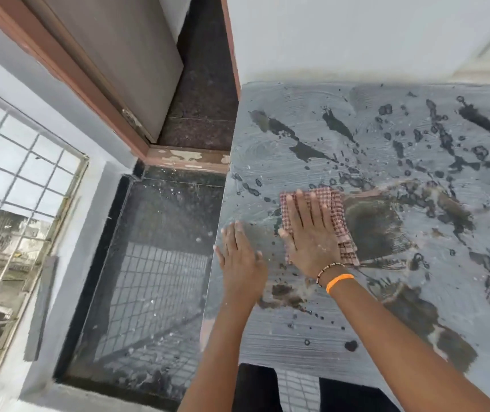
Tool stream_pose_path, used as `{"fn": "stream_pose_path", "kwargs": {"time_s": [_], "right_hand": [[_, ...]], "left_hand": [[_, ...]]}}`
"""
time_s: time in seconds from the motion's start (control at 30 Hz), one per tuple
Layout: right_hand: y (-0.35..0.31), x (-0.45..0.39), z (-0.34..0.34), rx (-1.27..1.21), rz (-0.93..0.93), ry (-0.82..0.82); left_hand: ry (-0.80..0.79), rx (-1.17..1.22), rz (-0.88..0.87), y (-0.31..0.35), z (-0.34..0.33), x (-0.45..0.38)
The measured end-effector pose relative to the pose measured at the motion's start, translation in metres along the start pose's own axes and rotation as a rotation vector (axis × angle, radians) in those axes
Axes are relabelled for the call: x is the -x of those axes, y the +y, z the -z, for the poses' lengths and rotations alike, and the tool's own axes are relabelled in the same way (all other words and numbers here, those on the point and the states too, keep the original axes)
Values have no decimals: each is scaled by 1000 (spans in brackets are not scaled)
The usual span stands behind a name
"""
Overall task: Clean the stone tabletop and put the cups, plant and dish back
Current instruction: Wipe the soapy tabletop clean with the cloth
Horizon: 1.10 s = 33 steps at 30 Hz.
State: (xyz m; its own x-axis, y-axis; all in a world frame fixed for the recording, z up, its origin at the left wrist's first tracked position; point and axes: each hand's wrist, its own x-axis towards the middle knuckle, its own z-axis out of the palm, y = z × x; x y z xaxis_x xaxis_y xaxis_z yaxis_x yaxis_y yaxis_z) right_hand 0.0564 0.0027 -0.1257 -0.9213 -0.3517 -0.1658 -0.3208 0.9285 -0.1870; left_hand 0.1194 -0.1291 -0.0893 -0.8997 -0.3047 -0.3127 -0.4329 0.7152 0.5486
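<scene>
The stone tabletop is grey, wet and streaked with soapy film, dark patches and droplets. A red-checked cloth lies folded on it near the left edge. My right hand presses flat on the cloth with straight, spread fingers. To its left, my left hand rests flat on the bare stone at the table's left edge, fingers straight. No cups, plant or dish are in view.
A white wall backs the table. Left of the table lies a dark, shiny granite floor with water spots. A brown door frame and a barred window stand further left.
</scene>
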Motion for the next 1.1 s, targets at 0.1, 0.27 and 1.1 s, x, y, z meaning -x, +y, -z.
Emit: {"fn": "stream_pose_path", "kwargs": {"time_s": [0.1,0.27,1.1], "right_hand": [[-54,-24,-3,-16,81,-26],[-87,-65,-7,8,252,-64],[-49,-99,1,8,204,9]], "left_hand": [[24,9,6,-23,19,-8],[2,59,30,-37,26,-13],[-37,-34,10,-5,10,-42]]}}
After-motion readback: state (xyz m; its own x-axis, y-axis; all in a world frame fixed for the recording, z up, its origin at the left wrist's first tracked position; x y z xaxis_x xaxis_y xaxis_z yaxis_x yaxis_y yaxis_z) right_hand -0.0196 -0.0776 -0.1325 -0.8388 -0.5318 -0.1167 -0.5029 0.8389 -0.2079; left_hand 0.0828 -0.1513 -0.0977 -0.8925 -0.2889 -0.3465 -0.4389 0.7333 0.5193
